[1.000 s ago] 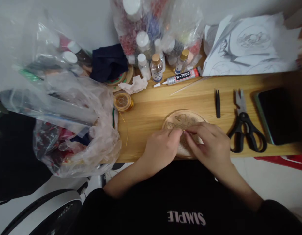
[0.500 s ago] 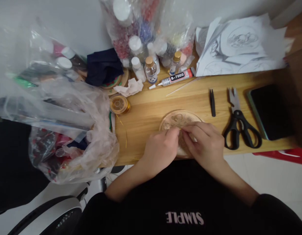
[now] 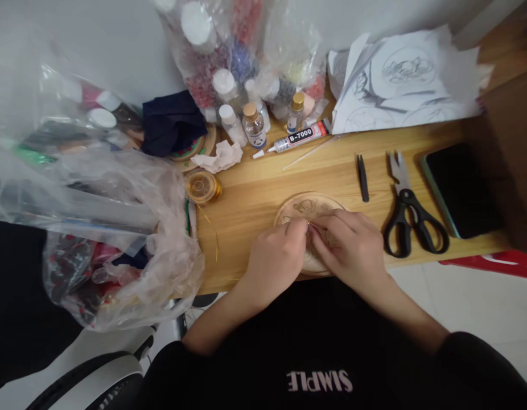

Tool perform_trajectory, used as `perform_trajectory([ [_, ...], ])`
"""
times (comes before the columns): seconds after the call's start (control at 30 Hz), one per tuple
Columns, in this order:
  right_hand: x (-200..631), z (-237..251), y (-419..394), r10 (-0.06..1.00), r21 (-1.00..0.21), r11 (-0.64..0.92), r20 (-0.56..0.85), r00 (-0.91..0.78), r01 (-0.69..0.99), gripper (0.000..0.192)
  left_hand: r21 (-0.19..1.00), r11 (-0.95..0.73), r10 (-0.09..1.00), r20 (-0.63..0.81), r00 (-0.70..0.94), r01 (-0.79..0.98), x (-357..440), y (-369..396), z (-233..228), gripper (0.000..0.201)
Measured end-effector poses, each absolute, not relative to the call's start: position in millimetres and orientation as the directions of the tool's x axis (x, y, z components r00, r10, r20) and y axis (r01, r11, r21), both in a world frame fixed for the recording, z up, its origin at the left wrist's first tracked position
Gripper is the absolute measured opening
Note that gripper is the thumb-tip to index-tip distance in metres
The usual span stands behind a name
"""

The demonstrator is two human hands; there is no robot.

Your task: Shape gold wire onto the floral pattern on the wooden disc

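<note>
Both hands are held close together over a round, pale wooden disc [image 3: 294, 205] with line drawings on its face. My left hand [image 3: 277, 250] is closed, its thumb and forefinger pinching a thin gold wire [image 3: 308, 222]. The fingertips of my right hand [image 3: 353, 244] meet it there, pinched on the same wire. Only a tiny bit of the wire shows between the fingers; the rest is hidden. The lower part of the disc is mostly covered by the hands. Left of them stands a spool of gold wire [image 3: 202, 188], with a loose strand curving down onto the table.
Black tweezers [image 3: 362, 179], scissors [image 3: 411, 213] and a phone [image 3: 457, 191] lie to the right. Behind are a B-7000 glue tube [image 3: 301, 136], small bottles [image 3: 254, 126] and sketched papers [image 3: 404, 80]. A plastic bag [image 3: 161, 228] fills the left side; a brown box [image 3: 509, 154] stands at right.
The camera view has shifted slightly, so the tabletop things appear a little further left. The hands keep their pinch above the disc, with only a slight change of the fingers.
</note>
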State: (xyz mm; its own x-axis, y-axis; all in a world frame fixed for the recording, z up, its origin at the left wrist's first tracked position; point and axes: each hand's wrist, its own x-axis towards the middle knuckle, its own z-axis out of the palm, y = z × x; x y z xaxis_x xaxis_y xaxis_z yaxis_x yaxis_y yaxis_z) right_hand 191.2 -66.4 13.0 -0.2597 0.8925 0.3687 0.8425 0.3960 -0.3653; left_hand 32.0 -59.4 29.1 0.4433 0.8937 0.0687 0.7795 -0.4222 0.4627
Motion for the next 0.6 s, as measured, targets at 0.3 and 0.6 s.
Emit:
perform_trajectory([
  [0.3, 192.2, 11.9, -66.4, 0.879, -0.374, 0.408, 0.408, -0.247, 0.833, 0.01, 0.38, -0.492, 0.869, 0.153, 0.471, 0.783, 31.2, -59.4, 29.1, 0.016],
  [0.6, 186.4, 15.3, -67.0, 0.903, -0.387, 0.355, 0.377, -0.206, 0.851, 0.014, 0.323, -0.534, 0.845, 0.171, 0.507, 0.781, 30.3, -59.5, 32.0, 0.024],
])
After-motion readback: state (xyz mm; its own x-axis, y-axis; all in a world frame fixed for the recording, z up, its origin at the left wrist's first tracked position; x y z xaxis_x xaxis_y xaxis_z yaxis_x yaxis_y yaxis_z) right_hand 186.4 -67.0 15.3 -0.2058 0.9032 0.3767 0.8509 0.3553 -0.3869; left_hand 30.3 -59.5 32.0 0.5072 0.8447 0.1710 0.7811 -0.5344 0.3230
